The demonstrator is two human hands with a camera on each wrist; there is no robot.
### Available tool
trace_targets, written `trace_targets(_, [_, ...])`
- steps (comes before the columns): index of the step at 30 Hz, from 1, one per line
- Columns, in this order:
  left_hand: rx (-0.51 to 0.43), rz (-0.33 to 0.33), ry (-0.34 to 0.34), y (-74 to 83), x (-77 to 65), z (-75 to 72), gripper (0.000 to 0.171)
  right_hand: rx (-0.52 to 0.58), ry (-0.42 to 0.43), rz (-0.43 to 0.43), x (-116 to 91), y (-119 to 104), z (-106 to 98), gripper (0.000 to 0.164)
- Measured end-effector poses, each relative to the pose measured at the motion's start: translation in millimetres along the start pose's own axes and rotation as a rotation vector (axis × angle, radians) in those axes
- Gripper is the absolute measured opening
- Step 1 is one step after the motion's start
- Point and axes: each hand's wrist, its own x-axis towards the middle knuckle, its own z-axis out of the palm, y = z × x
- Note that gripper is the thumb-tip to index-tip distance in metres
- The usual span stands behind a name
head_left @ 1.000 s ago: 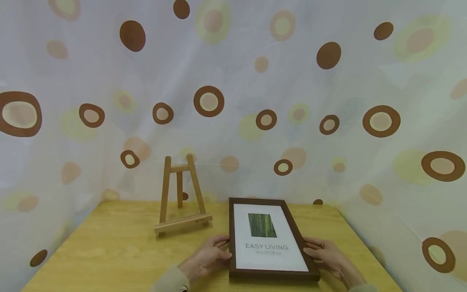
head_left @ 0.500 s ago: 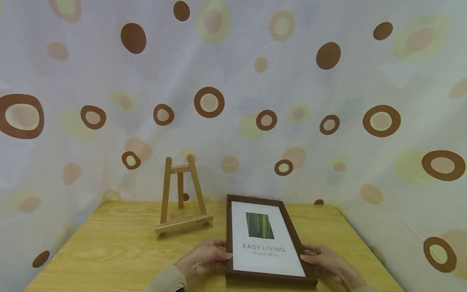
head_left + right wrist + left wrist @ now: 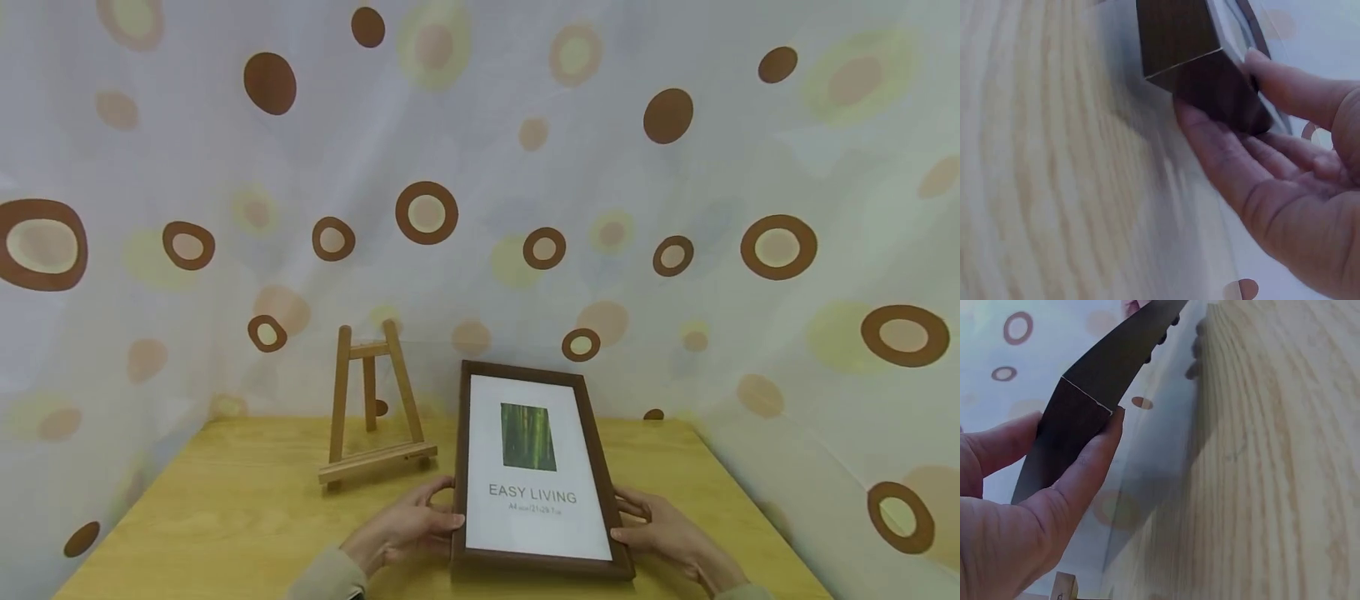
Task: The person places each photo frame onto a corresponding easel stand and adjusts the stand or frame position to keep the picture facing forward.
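Note:
A dark brown picture frame is held between both hands in the head view, its far end tilted up. Its white sheet reads "EASY LIVING" below a green picture. My left hand grips the left side near the lower corner, thumb on the front edge and fingers beneath. On the opposite side, my right hand pinches the edge in the same way. Both wrist views show the frame's edge raised above the tabletop. A small wooden easel stands upright to the left of the frame.
The light wooden table carries the easel and reaches back to a white curtain with brown and pastel circles. The same curtain hangs along both sides of the table.
Both hands have lifted the picture frame and shifted it slightly left. Its far end has risen, so the frame slopes more steeply. The easel has stayed in place.

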Motion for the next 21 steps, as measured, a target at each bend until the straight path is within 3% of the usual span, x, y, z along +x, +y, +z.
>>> trace_targets(5, [-0.004, 0.033, 0.036, 0.2, -3.4, -3.8, 0.085, 0.041, -0.06, -0.03, 0, -4, 2, 0.093])
trace_targets(13, [-0.018, 0.043, 0.018, 6.4, -14.0, -15.2, 0.085, 0.149, -0.226, -0.083, 6, -3, 9, 0.101])
trace_targets(21, [-0.051, 0.05, -0.023, 7.6, -24.9, -28.1, 0.085, 0.175, -0.198, -0.096, 17, -7, 22, 0.101])
